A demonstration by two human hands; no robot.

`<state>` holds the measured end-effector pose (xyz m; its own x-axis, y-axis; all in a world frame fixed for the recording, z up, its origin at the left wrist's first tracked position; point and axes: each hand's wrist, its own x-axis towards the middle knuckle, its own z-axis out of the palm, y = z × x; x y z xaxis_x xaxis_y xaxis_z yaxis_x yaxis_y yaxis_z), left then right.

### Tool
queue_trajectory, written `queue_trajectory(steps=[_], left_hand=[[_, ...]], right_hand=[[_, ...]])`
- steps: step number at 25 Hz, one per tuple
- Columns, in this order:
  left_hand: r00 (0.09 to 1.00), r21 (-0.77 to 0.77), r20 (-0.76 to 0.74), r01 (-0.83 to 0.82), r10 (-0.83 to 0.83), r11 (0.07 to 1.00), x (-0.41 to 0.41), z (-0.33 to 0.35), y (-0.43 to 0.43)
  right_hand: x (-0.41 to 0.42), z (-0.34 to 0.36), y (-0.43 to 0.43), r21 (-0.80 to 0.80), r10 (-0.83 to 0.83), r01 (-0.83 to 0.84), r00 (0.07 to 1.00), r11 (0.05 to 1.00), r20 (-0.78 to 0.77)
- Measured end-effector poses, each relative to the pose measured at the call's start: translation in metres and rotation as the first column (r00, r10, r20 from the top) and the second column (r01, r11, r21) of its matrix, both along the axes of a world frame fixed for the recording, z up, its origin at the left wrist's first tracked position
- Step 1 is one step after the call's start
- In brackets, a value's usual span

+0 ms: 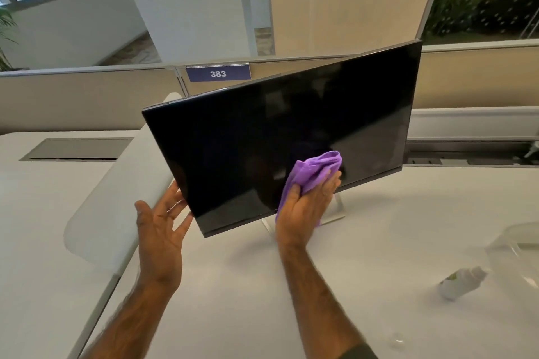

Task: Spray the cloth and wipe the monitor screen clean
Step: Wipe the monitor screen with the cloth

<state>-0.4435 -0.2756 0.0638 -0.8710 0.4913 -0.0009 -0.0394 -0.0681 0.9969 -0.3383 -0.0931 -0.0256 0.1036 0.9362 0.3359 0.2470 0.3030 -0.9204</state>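
Purple cloth (313,175), pinched in the right hand (303,207), presses the monitor (262,137); left hand (160,227), spread, barely braces, so tipping looks possible.

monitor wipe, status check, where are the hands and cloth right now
Right hand pressing purple cloth on the monitor screen, lower right. Left hand open, fingers at the lower-left edge. Spray bottle lying on the desk, clear of the wipe.

One legible marking was recorded: the white numerals "383" stood on a rectangular dark-blue plastic sign (218,73) mounted at the top edge of the beige partition panel (87,96) behind the table. The small white spray bottle's (460,283) label was blurred and unreadable.
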Motion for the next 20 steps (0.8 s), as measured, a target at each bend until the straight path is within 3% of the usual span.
queue_trajectory(steps=[5, 12, 20], left_hand=[[0.996, 0.074, 0.044, 0.079, -0.082, 0.994, 0.006, 0.004, 0.001], [0.990, 0.085, 0.035, 0.131, -0.135, 0.988, 0.013, 0.011, 0.002], [0.986, 0.155, 0.092, 0.127, -0.142, 0.980, 0.006, 0.011, 0.005]], right_hand=[[-0.018, 0.018, -0.006, -0.063, -0.045, 0.048, 0.998, 0.997, 0.051], [0.060, 0.015, 0.104, -0.302, -0.296, 0.212, 0.917, 0.929, -0.266], [0.061, 0.074, 0.152, -0.200, -0.296, 0.260, 0.939, 0.945, -0.175]])
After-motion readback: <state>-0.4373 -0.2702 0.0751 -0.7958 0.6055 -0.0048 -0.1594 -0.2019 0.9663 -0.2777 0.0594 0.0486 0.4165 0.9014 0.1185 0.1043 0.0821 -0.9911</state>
